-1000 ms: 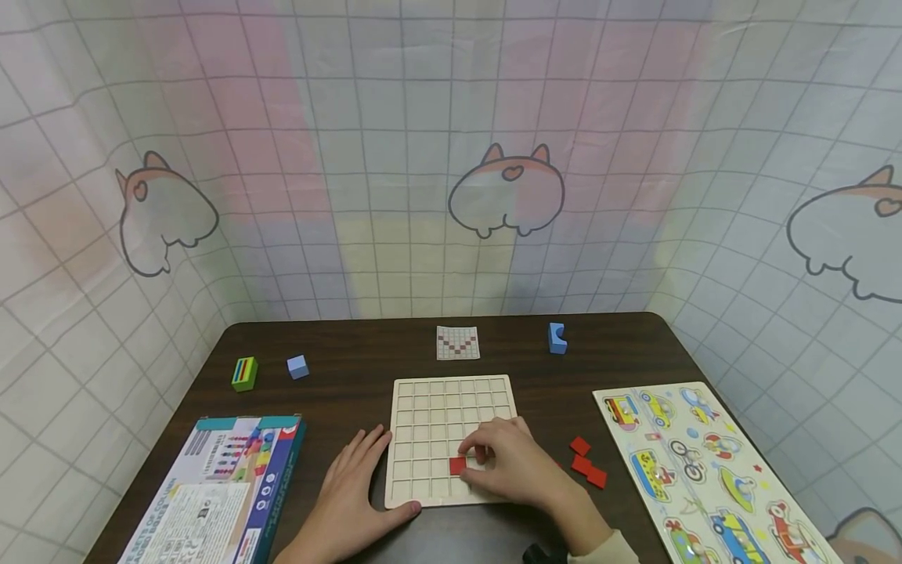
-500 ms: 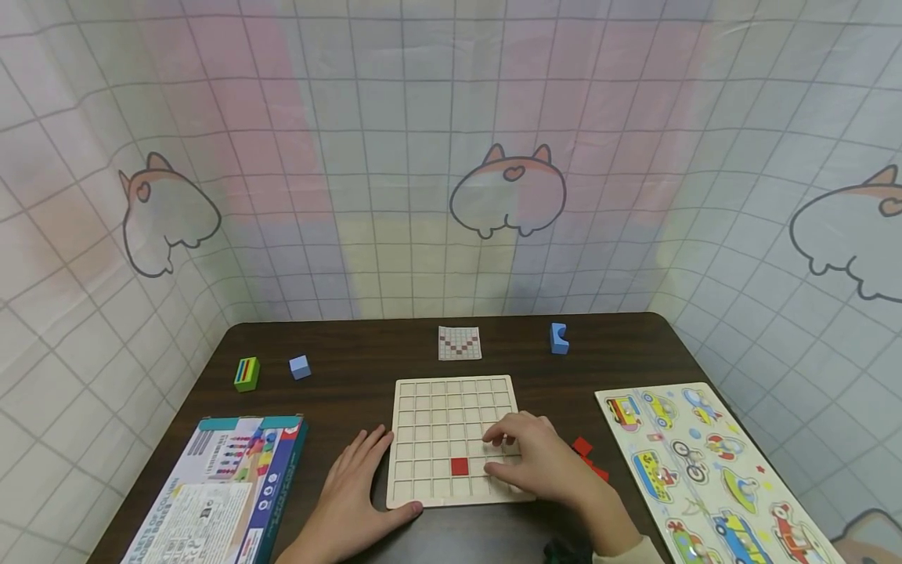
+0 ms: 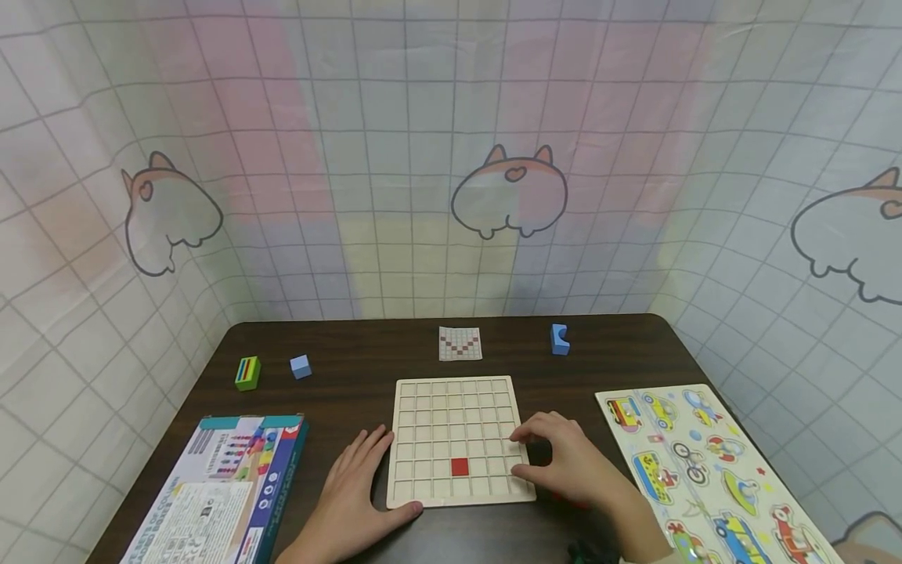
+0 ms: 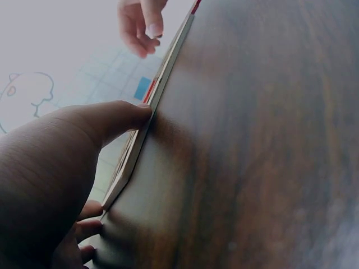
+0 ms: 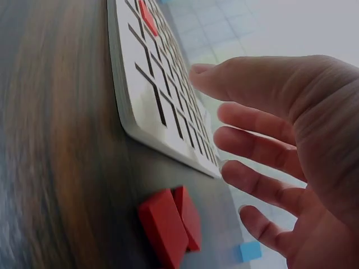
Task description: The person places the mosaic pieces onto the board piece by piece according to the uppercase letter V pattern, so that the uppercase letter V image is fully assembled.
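At a dark wooden table (image 3: pixel 352 368) ringed by a cartoon-print curtain, a person's left hand (image 3: pixel 352 489) lies flat with loose fingers, thumb braced against the near edge of a wooden grid board (image 3: pixel 454 415). The right hand (image 3: pixel 571 462), fingers spread and grasping nothing, hovers over loose red tiles (image 5: pixel 168 224) just beside the board's right edge. One red tile (image 3: pixel 460 467) sits in a near-row cell. Pinching a single tile cleanly looks the surest approach. Farther back lies a pattern card (image 3: pixel 460 344).
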